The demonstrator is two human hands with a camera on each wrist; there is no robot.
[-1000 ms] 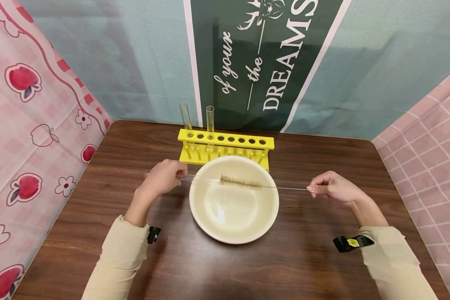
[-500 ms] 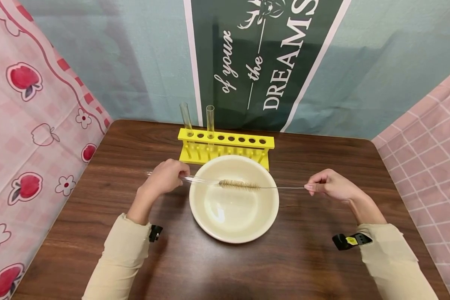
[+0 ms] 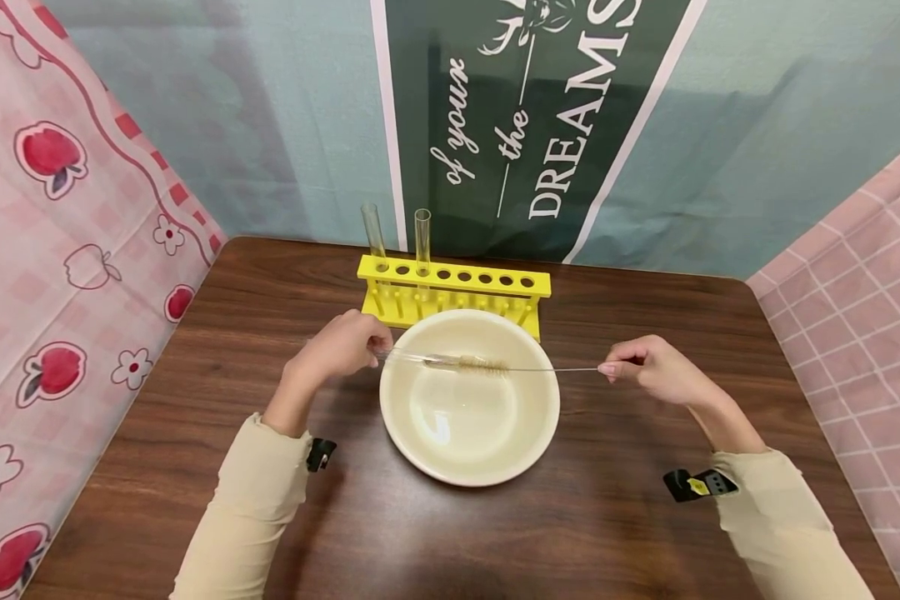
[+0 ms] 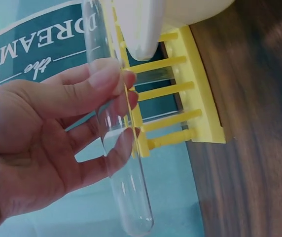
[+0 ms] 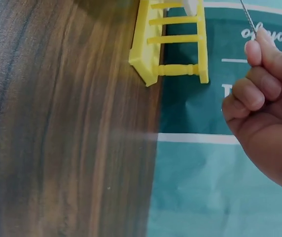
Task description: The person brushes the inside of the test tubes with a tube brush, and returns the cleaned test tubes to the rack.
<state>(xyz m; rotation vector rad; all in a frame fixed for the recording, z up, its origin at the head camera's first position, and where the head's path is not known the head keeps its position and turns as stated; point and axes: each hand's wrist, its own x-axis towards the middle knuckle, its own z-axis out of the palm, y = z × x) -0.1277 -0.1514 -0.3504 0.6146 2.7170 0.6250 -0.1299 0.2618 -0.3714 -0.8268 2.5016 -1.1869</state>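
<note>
My left hand (image 3: pixel 342 343) pinches a clear glass test tube (image 4: pixel 126 187) between thumb and fingers; its rounded closed end points away from the bowl. The tube lies almost level, its mouth over the cream bowl (image 3: pixel 465 471). A test tube brush (image 3: pixel 487 367) with tan bristles has its front part inside the tube, while the rest of the bristles show outside. At the right, my right hand (image 3: pixel 656 367) pinches the end of the brush's thin twisted-wire handle (image 5: pixel 248 16) between thumb and index finger, with the other fingers curled.
Behind the bowl stands a yellow test tube rack (image 3: pixel 453 275). Two clear test tubes (image 3: pixel 422 237) stand in its left part, one leaning slightly. The brown wooden table (image 3: pixel 607 517) meets a printed cloth (image 3: pixel 270 167) at the back.
My right hand has moved slightly left, pushing the brush from the tube's mouth partly into the tube. My left hand has shifted a little right and up with the tube.
</note>
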